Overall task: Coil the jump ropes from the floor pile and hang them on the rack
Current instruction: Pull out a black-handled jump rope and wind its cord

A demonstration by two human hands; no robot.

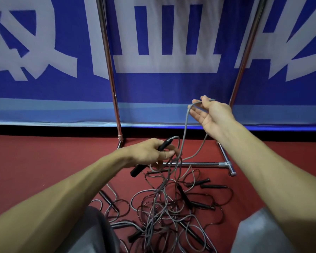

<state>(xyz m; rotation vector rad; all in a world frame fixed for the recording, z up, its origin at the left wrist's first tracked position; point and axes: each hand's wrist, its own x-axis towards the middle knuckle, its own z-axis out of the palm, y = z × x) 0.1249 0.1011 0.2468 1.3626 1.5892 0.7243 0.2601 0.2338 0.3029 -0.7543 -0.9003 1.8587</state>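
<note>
Ropes are lying in a tangled pile on the red floor, grey and dark cords looping over one another with several black handles sticking out, just in front of the base bar of the rack. The left hand is gripping the black handle of one grey rope, fingers curled round it, with a few loops hanging below the fist. That rope is running up to the right hand, which is pinching it between thumb and forefinger, palm up, the other fingers spreading loosely. The rack's two chrome uprights are standing behind the pile against a blue banner with white characters. Grey-clad knees are showing at the bottom edge.
</note>
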